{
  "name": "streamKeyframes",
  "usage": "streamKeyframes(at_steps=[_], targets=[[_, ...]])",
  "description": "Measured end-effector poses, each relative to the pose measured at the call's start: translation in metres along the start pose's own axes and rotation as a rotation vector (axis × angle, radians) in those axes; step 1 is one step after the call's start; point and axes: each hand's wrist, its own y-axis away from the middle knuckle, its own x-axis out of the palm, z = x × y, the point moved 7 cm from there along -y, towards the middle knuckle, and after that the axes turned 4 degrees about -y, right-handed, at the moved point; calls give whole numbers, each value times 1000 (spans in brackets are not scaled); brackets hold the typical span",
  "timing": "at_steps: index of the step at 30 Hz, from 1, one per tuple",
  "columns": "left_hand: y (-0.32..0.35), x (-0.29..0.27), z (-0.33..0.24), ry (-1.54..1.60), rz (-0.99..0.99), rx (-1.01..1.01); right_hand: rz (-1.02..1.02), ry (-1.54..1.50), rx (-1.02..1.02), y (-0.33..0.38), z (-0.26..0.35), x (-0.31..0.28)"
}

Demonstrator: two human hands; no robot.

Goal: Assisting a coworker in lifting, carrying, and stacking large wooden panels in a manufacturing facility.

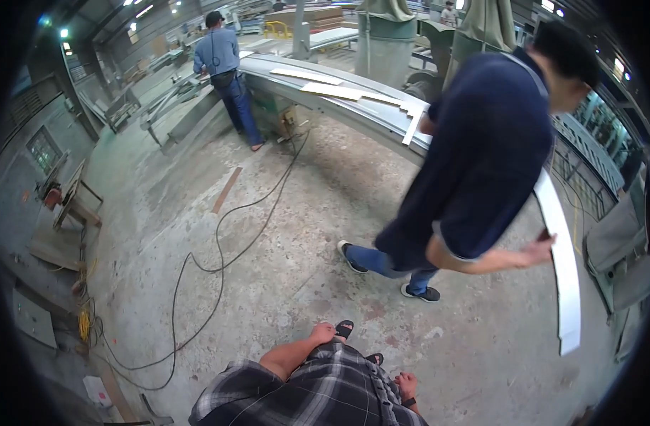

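My left hand [323, 332] rests against the front of my checked shirt [332, 376], near the hem. Its fingers are too small and turned away to tell how they lie. Lower on the right, my right hand [407, 385] hangs by my side with loosely curled fingers and nothing seen in them. A dark watch or band [409, 402] circles that wrist. Just ahead on the right, a co-worker in a dark blue shirt [474, 156] holds a long white strip [563, 270] by its edge. Neither of my hands touches it.
Several white strips [332, 90] lie on a long machine bed [367, 113] across the back. Another person in a blue shirt [218, 57] stands at its far left end. A black cable [222, 270] loops over the concrete floor, near a brown strip [227, 190].
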Motion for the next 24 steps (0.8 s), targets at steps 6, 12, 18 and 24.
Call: streamKeyframes(at_steps=[6,12,18,24], targets=[[-16,11,4,-64,138,-62,-2,7,3,-6,0,10],[-26,3,9,-53,251,-64,-21,-11,31,-16,9,26],[-41,-3,22,-84,198,-97,-51,59,51,-15,21,42],[-56,-3,32,-38,219,-98,-45,5,102,-20,14,53]])
